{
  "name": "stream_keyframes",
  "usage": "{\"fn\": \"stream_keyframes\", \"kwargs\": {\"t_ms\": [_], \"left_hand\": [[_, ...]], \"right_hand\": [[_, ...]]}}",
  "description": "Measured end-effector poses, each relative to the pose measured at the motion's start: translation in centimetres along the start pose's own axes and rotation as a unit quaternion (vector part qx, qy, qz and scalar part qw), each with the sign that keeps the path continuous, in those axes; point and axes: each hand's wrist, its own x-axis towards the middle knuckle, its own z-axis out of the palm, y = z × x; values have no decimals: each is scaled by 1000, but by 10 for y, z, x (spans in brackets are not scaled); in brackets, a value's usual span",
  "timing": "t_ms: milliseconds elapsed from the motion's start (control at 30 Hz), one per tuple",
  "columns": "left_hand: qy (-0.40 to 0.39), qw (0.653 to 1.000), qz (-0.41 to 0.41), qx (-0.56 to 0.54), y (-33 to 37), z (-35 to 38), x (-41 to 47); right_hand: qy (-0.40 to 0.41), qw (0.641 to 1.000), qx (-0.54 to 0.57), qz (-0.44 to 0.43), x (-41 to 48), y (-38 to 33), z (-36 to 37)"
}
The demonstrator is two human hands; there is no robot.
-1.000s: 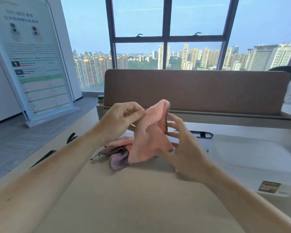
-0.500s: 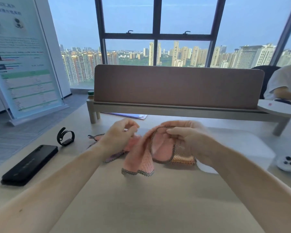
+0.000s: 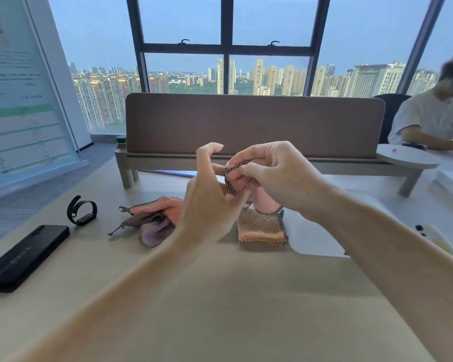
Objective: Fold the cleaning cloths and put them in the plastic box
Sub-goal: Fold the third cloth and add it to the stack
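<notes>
My right hand (image 3: 275, 176) pinches the checker-trimmed edge of a pink cloth (image 3: 262, 202) above the table. My left hand (image 3: 207, 205) meets it from the left and holds the same cloth, with its index finger and thumb curled upward. Most of the pink cloth is hidden behind the two hands. Below them a folded orange-tan cloth (image 3: 259, 228) lies flat on the table. A crumpled pile of pink and purple cloths (image 3: 152, 222) sits to the left of my left hand. The translucent white plastic box (image 3: 314, 239) shows to the right, largely covered by my right forearm.
A black phone (image 3: 24, 257) and a black wristband (image 3: 81, 210) lie at the left of the table. A brown desk divider (image 3: 246, 126) on a raised shelf closes the far side. A white device (image 3: 434, 239) lies at the right. Another person (image 3: 434, 121) sits beyond it.
My hands have risen and come close together, gathering the pink cloth that hung loosely between them. The folded orange-tan cloth now shows below them.
</notes>
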Motion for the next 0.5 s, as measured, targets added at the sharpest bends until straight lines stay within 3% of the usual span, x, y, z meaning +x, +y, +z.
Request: {"fn": "stream_keyframes", "kwargs": {"t_ms": [100, 167, 200, 267, 333, 500], "left_hand": [[-40, 999, -11, -33, -3, -9, 16], [-68, 990, -56, -108, -7, -16, 19], [-78, 980, -96, -155, -7, -18, 18], [-92, 942, -191, -260, -9, -19, 11], [-113, 885, -270, -363, -16, -19, 3], [-139, 770, -351, -514, -51, -30, -27]], "right_hand": [[85, 978, -176, -77, -5, 19, -12], [117, 970, -208, -53, -16, 55, -12], [90, 980, -175, -7, -25, 74, -8], [10, 996, -23, 87, -41, 107, 1], [-57, 986, 76, 134, -53, 125, 7], [-86, 986, 59, 131, -57, 147, 24]]}}
